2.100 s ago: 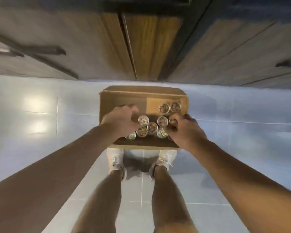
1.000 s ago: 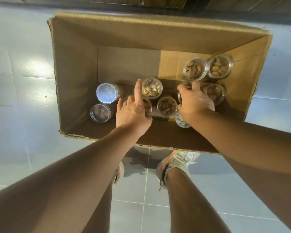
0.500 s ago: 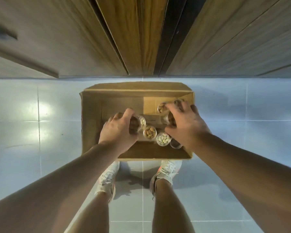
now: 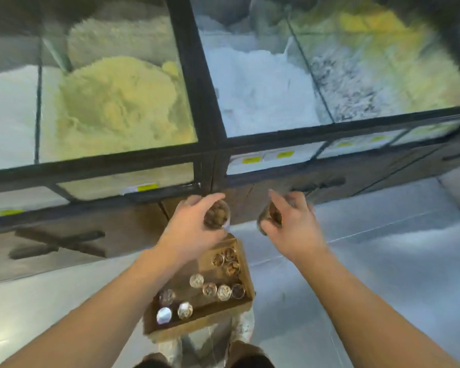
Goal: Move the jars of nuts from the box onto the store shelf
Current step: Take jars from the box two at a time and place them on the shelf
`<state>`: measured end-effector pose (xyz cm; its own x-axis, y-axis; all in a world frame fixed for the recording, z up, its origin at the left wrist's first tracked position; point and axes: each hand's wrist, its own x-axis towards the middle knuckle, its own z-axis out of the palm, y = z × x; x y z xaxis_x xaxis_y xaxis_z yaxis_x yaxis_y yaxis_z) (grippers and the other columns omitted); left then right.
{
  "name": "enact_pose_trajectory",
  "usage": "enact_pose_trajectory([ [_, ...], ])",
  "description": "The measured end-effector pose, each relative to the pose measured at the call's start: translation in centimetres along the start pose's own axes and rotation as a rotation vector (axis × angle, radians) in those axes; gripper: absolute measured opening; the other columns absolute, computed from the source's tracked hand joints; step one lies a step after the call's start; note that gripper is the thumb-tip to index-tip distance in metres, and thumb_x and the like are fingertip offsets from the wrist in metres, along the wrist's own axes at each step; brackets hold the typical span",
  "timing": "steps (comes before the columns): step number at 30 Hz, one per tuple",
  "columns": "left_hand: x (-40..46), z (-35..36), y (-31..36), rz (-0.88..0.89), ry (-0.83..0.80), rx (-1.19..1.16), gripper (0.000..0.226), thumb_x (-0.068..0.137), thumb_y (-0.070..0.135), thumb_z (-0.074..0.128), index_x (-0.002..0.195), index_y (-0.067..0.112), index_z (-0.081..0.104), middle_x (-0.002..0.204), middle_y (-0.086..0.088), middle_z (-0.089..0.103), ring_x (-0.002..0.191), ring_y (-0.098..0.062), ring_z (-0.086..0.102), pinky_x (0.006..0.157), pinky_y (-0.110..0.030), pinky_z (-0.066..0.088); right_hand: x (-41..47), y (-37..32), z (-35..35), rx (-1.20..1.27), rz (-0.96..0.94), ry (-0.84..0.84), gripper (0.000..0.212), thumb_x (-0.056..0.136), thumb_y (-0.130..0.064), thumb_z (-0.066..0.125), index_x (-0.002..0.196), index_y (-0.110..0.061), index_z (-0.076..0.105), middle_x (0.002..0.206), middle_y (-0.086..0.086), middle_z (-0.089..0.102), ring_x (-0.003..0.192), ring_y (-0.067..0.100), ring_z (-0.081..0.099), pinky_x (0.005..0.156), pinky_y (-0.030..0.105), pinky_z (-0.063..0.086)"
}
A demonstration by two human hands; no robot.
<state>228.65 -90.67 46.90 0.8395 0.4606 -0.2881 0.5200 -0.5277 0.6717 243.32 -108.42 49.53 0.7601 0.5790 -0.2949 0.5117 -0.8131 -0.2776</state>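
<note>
My left hand (image 4: 190, 229) grips a clear jar of brown nuts (image 4: 217, 214), held up in front of the counter's dark frame. A second jar of nuts (image 4: 271, 217) sits in my right hand (image 4: 294, 225), mostly hidden by the fingers. Both hands are raised well above the cardboard box (image 4: 246, 272) on the floor by my feet. Several jars of nuts (image 4: 223, 292) still stand in the box, some in the far right corner, a few at the near left. No store shelf shows in this blurred view.
A glass-topped display counter (image 4: 207, 107) with black frame bars holds heaps of yellow and white bulk goods. Yellow price labels (image 4: 251, 160) line its front edge. Wooden cabinet doors with dark handles (image 4: 59, 241) run below. Grey floor tiles (image 4: 383, 261) surround the box.
Both hands have lifted out of the box, each with a jar. The view has swung up from the box to the glass counter.
</note>
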Motion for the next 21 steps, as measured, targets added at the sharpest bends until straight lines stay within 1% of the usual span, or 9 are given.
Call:
enact_pose_trajectory([
  [4,-4.0,-7.1,7.9,0.16,0.065,-0.061,0.075,0.074,0.035,0.08,0.142,0.041,0.05,0.121,0.001,0.056,0.116,-0.018,0.052,0.094,-0.022,0.036,-5.4,-2.5,-9.1,0.13,0.073,0.113,0.071,0.09,-0.04,0.065,0.155,-0.032,0.038,0.142,0.009,0.04,0.126,0.037,0.04,0.107,0.045,0.041],
  [8,-7.4,-12.3,14.6,0.239,0.112,-0.214,0.077,0.062,0.05,0.079,0.134,0.049,0.051,0.117,0.01,0.063,0.113,-0.018,0.059,0.104,-0.042,0.047,-11.1,-3.8,-16.5,0.256,0.143,0.203,0.069,0.086,-0.04,0.066,0.15,-0.03,0.043,0.134,0.007,0.048,0.123,0.032,0.048,0.103,0.043,0.044],
  [11,-9.3,-14.8,18.9,0.296,0.11,-0.322,0.083,0.056,0.054,0.081,0.132,0.052,0.047,0.117,0.015,0.067,0.112,-0.015,0.063,0.1,-0.042,0.052,-15.4,-4.2,-21.0,0.267,0.2,0.277,0.066,0.083,-0.042,0.066,0.146,-0.03,0.048,0.13,0.004,0.052,0.119,0.03,0.053,0.1,0.041,0.047],
  [13,-10.6,-16.1,21.6,0.326,0.093,-0.365,0.083,0.062,0.046,0.087,0.134,0.051,0.046,0.119,0.014,0.063,0.105,-0.01,0.064,0.082,-0.026,0.057,-18.0,-4.4,-23.4,0.273,0.231,0.318,0.064,0.082,-0.044,0.066,0.144,-0.032,0.051,0.128,0.001,0.052,0.117,0.027,0.054,0.096,0.038,0.049],
  [15,-11.8,-16.6,23.9,0.353,0.073,-0.367,0.081,0.07,0.037,0.09,0.136,0.05,0.046,0.122,0.011,0.057,0.101,-0.007,0.061,0.056,-0.01,0.048,-20.6,-4.2,-25.4,0.286,0.261,0.363,0.063,0.082,-0.044,0.065,0.143,-0.034,0.052,0.125,-0.002,0.051,0.115,0.023,0.054,0.089,0.034,0.05],
  [16,-12.4,-16.7,24.9,0.377,0.061,-0.366,0.08,0.071,0.036,0.09,0.136,0.05,0.046,0.124,0.01,0.056,0.102,-0.01,0.06,0.051,-0.008,0.046,-21.7,-4.0,-26.1,0.297,0.274,0.388,0.063,0.082,-0.044,0.065,0.142,-0.034,0.053,0.124,-0.004,0.051,0.113,0.021,0.054,0.087,0.033,0.05],
  [18,-13.9,-16.6,27.2,0.449,0.027,-0.365,0.078,0.07,0.034,0.092,0.134,0.046,0.049,0.124,0.01,0.059,0.106,-0.014,0.06,0.064,-0.015,0.051,-24.3,-3.3,-27.2,0.33,0.306,0.46,0.063,0.081,-0.044,0.065,0.142,-0.034,0.053,0.12,-0.005,0.05,0.111,0.02,0.054,0.085,0.033,0.051],
  [20,-15.6,-16.0,29.4,0.505,-0.025,-0.358,0.076,0.069,0.032,0.093,0.133,0.042,0.053,0.122,0.014,0.061,0.106,-0.011,0.062,0.08,-0.026,0.051,-27.1,-2.3,-28.1,0.379,0.345,0.53,0.062,0.081,-0.044,0.066,0.142,-0.034,0.054,0.119,-0.005,0.05,0.109,0.02,0.055,0.085,0.035,0.054],
  [21,-16.3,-15.5,30.3,0.528,-0.046,-0.347,0.074,0.069,0.031,0.092,0.132,0.04,0.055,0.12,0.016,0.062,0.104,-0.007,0.062,0.083,-0.027,0.05,-28.5,-1.7,-28.4,0.402,0.369,0.557,0.062,0.081,-0.043,0.067,0.142,-0.034,0.054,0.119,-0.005,0.049,0.109,0.02,0.056,0.085,0.036,0.055],
])
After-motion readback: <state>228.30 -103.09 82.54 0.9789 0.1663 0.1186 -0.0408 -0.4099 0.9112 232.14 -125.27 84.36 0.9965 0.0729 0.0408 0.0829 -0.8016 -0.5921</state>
